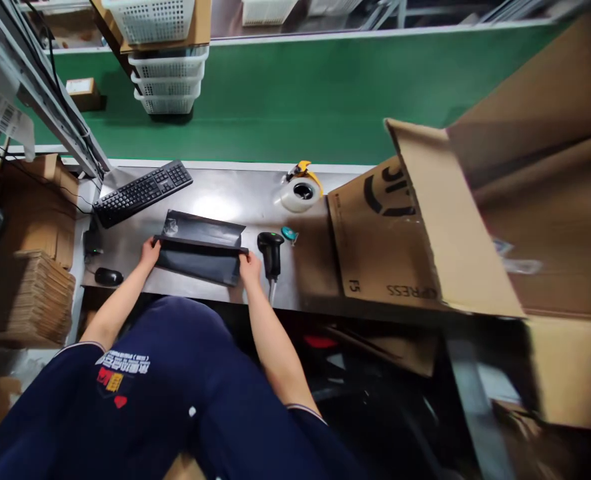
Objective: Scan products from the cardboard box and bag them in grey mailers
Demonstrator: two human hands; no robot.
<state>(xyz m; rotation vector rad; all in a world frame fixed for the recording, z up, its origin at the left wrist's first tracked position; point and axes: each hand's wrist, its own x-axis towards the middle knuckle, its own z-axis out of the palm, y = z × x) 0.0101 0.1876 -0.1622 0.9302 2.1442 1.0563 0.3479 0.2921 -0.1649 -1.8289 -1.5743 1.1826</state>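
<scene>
A black plastic mailer bag lies on the steel worktable, folded across a crease so its flap points away from me. My left hand pinches the crease at the bag's left end. My right hand pinches the right end of the same crease. Both hands are closed on the bag's edge. A black handheld barcode scanner stands just right of my right hand.
A black keyboard and a mouse lie at the left. A tape roll on a dispenser sits at the back, by a green conveyor belt. An open cardboard box fills the right. Stacked flat cartons stand at the left.
</scene>
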